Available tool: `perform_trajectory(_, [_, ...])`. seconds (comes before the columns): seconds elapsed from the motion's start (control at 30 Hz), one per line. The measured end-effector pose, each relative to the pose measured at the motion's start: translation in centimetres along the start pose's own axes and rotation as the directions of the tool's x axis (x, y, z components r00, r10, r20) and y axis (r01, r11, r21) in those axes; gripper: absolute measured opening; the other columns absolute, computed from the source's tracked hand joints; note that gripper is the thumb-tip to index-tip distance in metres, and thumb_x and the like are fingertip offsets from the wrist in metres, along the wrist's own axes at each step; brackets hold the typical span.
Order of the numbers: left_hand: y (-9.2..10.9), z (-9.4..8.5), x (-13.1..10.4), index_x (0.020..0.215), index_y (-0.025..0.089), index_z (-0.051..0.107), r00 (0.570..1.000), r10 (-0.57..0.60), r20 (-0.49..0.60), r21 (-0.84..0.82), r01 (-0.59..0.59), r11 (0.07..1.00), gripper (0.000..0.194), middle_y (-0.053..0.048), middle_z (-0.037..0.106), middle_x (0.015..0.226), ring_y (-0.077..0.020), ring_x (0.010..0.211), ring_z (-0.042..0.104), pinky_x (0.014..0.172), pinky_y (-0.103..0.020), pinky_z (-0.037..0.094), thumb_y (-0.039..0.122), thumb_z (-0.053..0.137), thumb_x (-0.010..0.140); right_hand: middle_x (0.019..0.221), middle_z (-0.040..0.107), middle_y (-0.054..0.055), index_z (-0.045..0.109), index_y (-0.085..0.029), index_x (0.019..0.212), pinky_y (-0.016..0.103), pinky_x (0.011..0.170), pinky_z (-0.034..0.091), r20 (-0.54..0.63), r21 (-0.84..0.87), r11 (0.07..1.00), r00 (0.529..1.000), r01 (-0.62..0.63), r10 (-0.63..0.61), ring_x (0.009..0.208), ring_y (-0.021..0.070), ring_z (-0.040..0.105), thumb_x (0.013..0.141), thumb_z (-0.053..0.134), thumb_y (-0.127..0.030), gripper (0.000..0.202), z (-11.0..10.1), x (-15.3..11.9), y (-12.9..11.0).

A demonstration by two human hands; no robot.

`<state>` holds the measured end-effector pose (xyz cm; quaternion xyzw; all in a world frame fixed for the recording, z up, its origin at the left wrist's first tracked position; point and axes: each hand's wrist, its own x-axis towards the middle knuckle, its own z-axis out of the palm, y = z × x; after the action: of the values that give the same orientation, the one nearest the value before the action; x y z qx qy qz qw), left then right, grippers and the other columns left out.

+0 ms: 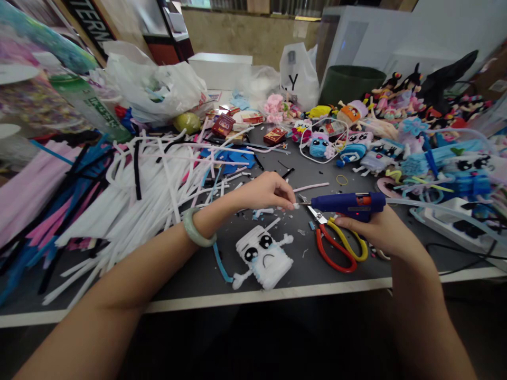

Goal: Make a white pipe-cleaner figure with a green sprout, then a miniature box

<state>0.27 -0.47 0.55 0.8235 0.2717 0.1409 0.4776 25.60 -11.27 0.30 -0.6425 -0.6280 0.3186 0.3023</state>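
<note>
My left hand is closed, its fingertips pinching a small white piece close to the nozzle of a blue glue gun. The gun is gripped in my right hand, nozzle pointing left. Below my hands, a white fuzzy doll with big black eyes and a frowning mouth lies on the grey table. Scissors with red and yellow handles lie open beneath the glue gun. A blue stem lies at the doll's left.
White pipe cleaners cover the left side. Finished fuzzy dolls crowd the back right, near a white power strip. Behind are plastic bags, small red boxes and a dark green bin.
</note>
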Motion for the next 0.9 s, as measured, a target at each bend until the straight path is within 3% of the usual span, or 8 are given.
perform_trajectory(0.9, [-0.16,-0.03,-0.08,0.076,0.010,0.075,1.000,0.004,-0.031,-0.026,-0.005,1.000,0.010,-0.004,0.070,0.060,-0.0087,0.054,0.061,0.055,-0.018,0.044,0.020,0.072,0.075,0.084,0.076,0.007,0.073,-0.019,0.085,0.044,0.078,0.056,0.000,-0.021,0.999,0.999,0.039,-0.039,0.085,0.0308,0.070,0.065,0.077,-0.056,0.042,-0.21,-0.10,0.01])
